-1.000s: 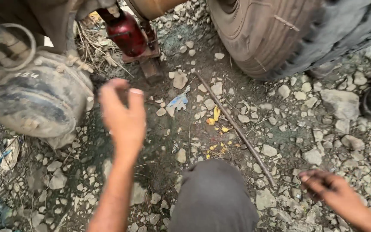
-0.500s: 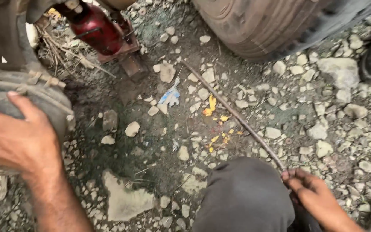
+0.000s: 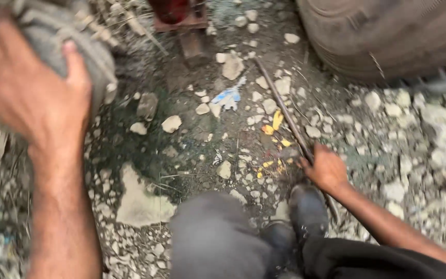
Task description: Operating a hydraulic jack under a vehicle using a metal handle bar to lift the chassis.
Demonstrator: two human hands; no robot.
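L hand (image 3: 24, 85) now flat on hub (image 3: 86, 51) | R hand (image 3: 326, 168) prob. grips rod (image 3: 280, 106), moved up

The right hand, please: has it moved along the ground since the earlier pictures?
Yes. The right hand has come in from the side and now grips the thin metal rod lying on the gravel.

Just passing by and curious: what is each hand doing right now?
Left hand: open, pressed flat on the grey wheel hub.
Right hand: closed around the thin metal rod.
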